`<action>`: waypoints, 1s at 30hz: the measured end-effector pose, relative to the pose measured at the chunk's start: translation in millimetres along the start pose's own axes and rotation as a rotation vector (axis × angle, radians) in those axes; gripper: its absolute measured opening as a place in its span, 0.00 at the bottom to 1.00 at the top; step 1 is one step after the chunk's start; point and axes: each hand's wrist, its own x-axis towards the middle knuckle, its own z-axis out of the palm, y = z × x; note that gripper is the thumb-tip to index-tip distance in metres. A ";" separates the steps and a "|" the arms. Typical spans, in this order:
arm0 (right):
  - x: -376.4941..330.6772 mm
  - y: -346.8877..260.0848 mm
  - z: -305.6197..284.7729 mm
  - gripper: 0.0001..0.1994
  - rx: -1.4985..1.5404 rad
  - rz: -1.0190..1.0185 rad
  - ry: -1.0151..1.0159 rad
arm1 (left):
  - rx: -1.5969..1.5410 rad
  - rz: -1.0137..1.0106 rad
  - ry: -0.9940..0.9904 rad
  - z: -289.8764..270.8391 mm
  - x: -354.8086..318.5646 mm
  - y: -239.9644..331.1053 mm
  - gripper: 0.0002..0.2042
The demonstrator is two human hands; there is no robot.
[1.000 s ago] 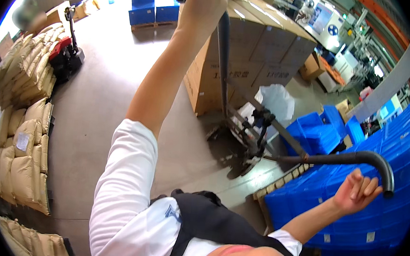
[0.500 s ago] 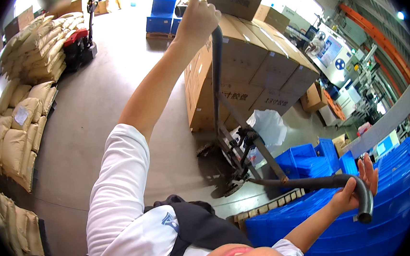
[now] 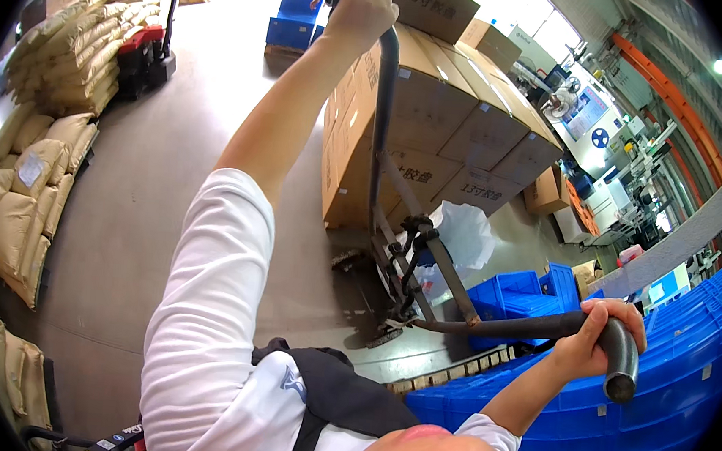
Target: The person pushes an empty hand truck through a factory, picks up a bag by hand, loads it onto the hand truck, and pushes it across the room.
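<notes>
A metal handcart frame (image 3: pixel 400 271) stands in front of me, with a long curved tube handle on either side. At the top of the left tube (image 3: pixel 383 108), my left hand (image 3: pixel 360 15) is closed around the bent end. The right tube (image 3: pixel 531 325) runs out to a downturned, open end; my right hand (image 3: pixel 594 337) wraps around it just before the bend, thumb over the top. A white plastic bag (image 3: pixel 464 229) hangs by the frame's lower part. Stacked cardboard boxes (image 3: pixel 446 113) rise just beyond; whether they rest on the cart I cannot tell.
Blue plastic crates (image 3: pixel 549 427) fill the right side, beside a wooden pallet (image 3: pixel 434 375). Piled tan sacks (image 3: pixel 19 207) line the left. A red and black pallet truck (image 3: pixel 143 60) stands farther back. Blue bins (image 3: pixel 294 32) and another person's arm (image 3: pixel 318 0) show far ahead.
My right hand's fingers, spread beside the tube before, have closed around it. My left hand keeps its grip. The view has shifted slightly; another person's arm now shows behind the bins.
</notes>
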 end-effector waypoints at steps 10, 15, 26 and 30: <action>8.0 -13.6 44.3 0.19 0.002 0.041 0.057 | -0.114 -0.108 -0.379 47.0 16.6 -19.3 0.14; 9.5 -21.9 64.8 0.24 0.045 0.012 0.074 | -0.175 -0.077 -0.349 24.3 -19.3 -32.4 0.45; -48.2 -34.7 105.9 0.40 0.179 0.002 -0.159 | -1.027 -0.002 -1.658 16.0 -447.6 68.2 0.26; -166.6 -9.9 41.7 0.38 -0.006 0.078 -0.895 | -0.748 -0.667 -2.729 -59.6 -607.2 47.8 0.22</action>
